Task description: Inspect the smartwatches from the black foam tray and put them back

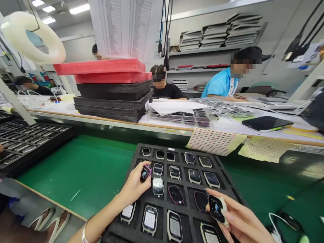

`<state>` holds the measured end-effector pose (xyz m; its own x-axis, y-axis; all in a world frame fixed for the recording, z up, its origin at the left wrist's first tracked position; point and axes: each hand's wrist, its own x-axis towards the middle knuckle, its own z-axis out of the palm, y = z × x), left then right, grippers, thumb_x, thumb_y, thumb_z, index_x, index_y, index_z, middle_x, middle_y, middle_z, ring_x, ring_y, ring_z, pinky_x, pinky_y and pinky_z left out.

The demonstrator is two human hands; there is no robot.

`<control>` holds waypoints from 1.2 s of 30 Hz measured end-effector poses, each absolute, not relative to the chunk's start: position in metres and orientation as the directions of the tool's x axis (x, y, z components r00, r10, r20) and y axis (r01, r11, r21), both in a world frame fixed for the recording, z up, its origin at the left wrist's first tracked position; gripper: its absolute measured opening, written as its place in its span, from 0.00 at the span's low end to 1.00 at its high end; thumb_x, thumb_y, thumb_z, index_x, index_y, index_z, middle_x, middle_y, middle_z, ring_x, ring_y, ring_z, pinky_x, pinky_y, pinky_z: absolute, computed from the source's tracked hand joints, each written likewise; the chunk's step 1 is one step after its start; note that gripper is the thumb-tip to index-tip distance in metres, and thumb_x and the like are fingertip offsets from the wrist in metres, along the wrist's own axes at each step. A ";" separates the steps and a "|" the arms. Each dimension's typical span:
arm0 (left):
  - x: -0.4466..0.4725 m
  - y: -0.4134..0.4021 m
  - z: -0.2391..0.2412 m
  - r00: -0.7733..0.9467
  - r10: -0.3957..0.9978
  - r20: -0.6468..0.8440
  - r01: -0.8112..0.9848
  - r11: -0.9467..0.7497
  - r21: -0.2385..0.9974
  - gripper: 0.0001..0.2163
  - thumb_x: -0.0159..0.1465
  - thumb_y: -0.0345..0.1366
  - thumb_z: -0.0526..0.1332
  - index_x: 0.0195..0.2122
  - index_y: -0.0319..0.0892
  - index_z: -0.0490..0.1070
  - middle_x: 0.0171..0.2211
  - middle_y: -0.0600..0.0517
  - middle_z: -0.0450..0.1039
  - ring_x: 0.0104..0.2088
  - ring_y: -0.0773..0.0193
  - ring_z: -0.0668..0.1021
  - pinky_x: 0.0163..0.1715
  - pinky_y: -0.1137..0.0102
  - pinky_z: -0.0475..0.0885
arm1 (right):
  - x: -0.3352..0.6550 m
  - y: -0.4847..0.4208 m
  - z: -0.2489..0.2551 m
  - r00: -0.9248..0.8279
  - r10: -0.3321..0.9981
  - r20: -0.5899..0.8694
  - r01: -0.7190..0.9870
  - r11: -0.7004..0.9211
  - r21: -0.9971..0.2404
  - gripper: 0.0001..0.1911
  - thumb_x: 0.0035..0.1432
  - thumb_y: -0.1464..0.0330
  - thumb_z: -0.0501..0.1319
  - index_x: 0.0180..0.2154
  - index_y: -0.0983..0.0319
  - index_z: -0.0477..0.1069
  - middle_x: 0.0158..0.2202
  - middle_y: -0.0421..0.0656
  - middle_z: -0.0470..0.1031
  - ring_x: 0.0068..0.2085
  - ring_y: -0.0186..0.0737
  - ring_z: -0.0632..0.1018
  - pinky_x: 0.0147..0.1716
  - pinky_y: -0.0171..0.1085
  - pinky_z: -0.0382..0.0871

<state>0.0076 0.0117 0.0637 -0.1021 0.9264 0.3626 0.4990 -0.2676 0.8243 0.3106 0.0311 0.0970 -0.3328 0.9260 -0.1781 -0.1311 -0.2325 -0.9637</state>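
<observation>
A black foam tray lies before me, its square pockets holding several strapless smartwatches. Over its left side my left hand grips a purple-rimmed smartwatch with a lit screen, between thumb and fingers. At the tray's right, my right hand is closed on a cream-cased smartwatch, its screen also lit. Watches in the front row, such as the cream one nearest the middle, show pale lit screens. Most in the back rows have dark screens. A purple-rimmed watch sits in a middle pocket.
A green bench mat runs under the tray. Another tray of watches stands at the left. On the raised shelf are stacked black foam and red foam, and a phone. A cable lies at the right. Co-workers sit opposite.
</observation>
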 end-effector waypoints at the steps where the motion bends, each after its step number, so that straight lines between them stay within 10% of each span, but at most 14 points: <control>1: 0.007 0.011 0.064 -0.114 0.925 0.362 0.504 -0.260 0.823 0.20 0.58 0.29 0.56 0.53 0.42 0.61 0.47 0.47 0.71 0.47 0.58 0.74 0.49 0.64 0.66 | 0.310 0.031 0.097 -0.339 0.923 -0.180 -0.137 -0.237 -0.962 0.25 0.51 0.60 0.65 0.51 0.60 0.71 0.35 0.48 0.75 0.19 0.32 0.65 0.18 0.35 0.63; 15: 0.007 0.007 0.066 -0.156 0.917 0.367 0.507 -0.244 0.827 0.19 0.59 0.29 0.57 0.52 0.43 0.62 0.45 0.49 0.70 0.45 0.60 0.73 0.47 0.66 0.66 | 0.316 0.035 0.091 -0.448 0.884 -0.134 -0.158 -0.226 -0.961 0.25 0.56 0.62 0.63 0.54 0.61 0.67 0.39 0.51 0.75 0.21 0.33 0.66 0.20 0.36 0.62; 22: 0.010 0.010 0.077 -0.176 0.983 0.058 0.010 -0.058 0.998 0.20 0.56 0.36 0.64 0.49 0.40 0.65 0.27 0.57 0.68 0.18 0.73 0.67 0.20 0.75 0.64 | 0.314 0.046 0.096 -0.612 0.780 -0.130 -0.179 -0.297 -0.938 0.27 0.59 0.64 0.61 0.59 0.59 0.59 0.48 0.54 0.72 0.30 0.39 0.73 0.26 0.38 0.68; 28: 0.024 0.013 0.101 0.021 0.989 -0.145 -0.403 0.141 0.904 0.14 0.57 0.33 0.63 0.43 0.37 0.65 0.39 0.43 0.75 0.38 0.58 0.78 0.34 0.68 0.73 | 0.292 0.058 0.117 -0.641 0.761 -0.105 -0.114 -0.230 -0.967 0.24 0.58 0.69 0.61 0.56 0.61 0.61 0.49 0.53 0.71 0.31 0.38 0.75 0.23 0.34 0.67; 36: 0.038 0.007 0.087 0.180 0.983 -0.048 -0.399 0.117 0.909 0.21 0.56 0.28 0.60 0.52 0.39 0.62 0.42 0.42 0.75 0.43 0.53 0.77 0.38 0.61 0.73 | 0.263 0.062 0.109 -0.618 0.779 -0.102 -0.127 -0.227 -0.966 0.33 0.54 0.70 0.61 0.61 0.61 0.55 0.48 0.52 0.73 0.29 0.37 0.77 0.21 0.33 0.68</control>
<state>0.0383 0.0075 0.0866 0.1796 0.9826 -0.0480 -0.3990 0.1174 0.9094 0.2625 0.0617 0.1086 -0.6181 0.7795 -0.1017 -0.1272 -0.2269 -0.9656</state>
